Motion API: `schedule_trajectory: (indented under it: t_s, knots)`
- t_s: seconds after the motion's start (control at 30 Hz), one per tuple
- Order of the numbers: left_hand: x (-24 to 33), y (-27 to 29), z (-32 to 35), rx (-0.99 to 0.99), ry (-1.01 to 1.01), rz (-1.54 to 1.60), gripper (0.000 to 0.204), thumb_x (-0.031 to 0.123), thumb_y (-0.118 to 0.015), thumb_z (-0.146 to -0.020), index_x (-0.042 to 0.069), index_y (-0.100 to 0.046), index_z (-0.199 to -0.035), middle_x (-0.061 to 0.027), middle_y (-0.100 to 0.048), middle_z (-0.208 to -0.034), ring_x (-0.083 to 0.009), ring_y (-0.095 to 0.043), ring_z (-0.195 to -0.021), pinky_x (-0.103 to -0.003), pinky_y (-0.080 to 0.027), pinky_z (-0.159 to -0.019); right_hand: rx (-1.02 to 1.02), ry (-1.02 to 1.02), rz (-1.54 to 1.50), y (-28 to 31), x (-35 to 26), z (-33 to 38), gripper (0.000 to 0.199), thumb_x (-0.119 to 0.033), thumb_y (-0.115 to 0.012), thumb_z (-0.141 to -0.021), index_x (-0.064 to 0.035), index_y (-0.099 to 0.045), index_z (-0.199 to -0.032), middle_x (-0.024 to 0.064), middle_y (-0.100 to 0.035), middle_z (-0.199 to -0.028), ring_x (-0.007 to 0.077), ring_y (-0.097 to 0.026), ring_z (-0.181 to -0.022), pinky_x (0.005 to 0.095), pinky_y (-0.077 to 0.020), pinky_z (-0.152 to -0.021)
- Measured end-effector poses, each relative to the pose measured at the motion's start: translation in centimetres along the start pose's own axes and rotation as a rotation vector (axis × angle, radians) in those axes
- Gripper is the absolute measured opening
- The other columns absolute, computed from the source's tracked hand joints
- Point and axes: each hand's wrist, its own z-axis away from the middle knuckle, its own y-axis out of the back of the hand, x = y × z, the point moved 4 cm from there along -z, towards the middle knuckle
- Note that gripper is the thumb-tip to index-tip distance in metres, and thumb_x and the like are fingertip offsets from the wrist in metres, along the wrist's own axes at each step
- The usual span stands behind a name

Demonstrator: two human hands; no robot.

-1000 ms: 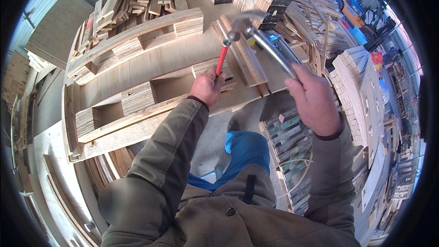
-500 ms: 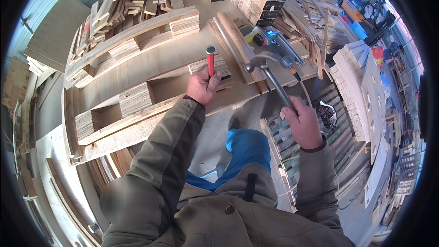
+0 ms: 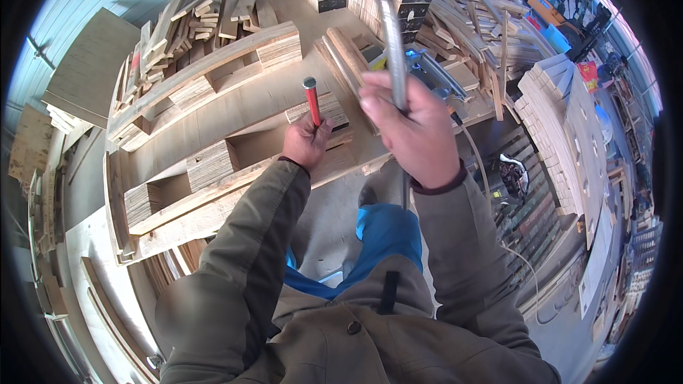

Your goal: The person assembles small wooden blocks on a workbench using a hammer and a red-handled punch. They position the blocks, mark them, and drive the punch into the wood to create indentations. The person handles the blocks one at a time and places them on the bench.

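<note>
The left hand point(image 3: 306, 144) is clenching a red metal-capped rod point(image 3: 313, 104) by a pale wooden frame point(image 3: 199, 198); the right hand point(image 3: 420, 135) is gripping a silver claw hammer point(image 3: 392, 32); poor aim could be endangering the left

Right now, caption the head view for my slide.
Claw hammer in right hand, red metal-capped tool in left hand, at a wooden frame.
</note>
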Motion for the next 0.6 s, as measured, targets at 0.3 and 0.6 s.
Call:
schedule_trajectory:
  t_s: [0.3,0.6]
  knots:
    - [1.7,0.1,0.0,-0.147,0.0,0.128,0.021,0.008,-0.066,-0.101,0.004,-0.07,-0.121,-0.0127,-0.075,-0.105,-0.0202,-0.071,-0.099,-0.035,-0.055,-0.091,-0.161,-0.007,0.012,-6.7,2.8,-4.5,0.025,-0.012,-0.076,-0.099,0.0021,-0.071,-0.119,-0.0021,-0.069,-0.086,0.0036,-0.059,-0.074,0.0239,-0.0493,-0.061]
    - [2.5,9.1,-4.4,-0.083,0.029,-0.694,0.035,0.027,-0.068,-0.093,0.003,-0.071,-0.118,-0.0214,-0.072,-0.119,-0.0393,-0.07,-0.111,-0.046,-0.054,-0.099,-0.177,-0.045,0.011,-7.2,4.0,-4.0,0.018,-0.015,-0.075,-0.098,0.0008,-0.067,-0.097,0.0038,-0.066,-0.078,0.0089,-0.059,-0.07,0.029,-0.0497,-0.065]
